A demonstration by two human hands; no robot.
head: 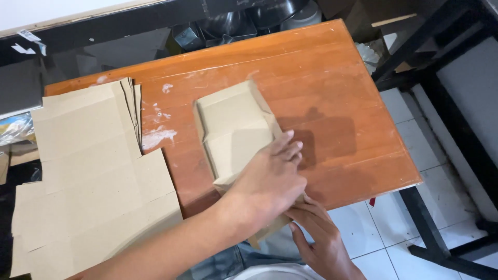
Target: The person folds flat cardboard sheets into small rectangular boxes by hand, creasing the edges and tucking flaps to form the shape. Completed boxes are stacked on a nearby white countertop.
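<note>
Fingers of the left hand lie flat, pressing a half-folded cardboard box onto the orange wooden table to crease it; the right hand pinches its near flap. Flat cardboard blanks wait stacked left.

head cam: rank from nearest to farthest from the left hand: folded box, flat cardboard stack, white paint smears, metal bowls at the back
1. Folded box: under the left hand, touching.
2. White paint smears: on the table, left of the box.
3. Flat cardboard stack: far left, overhanging the table edge; close to the smears in rank.
4. Metal bowls: beyond the table's back edge.
</note>
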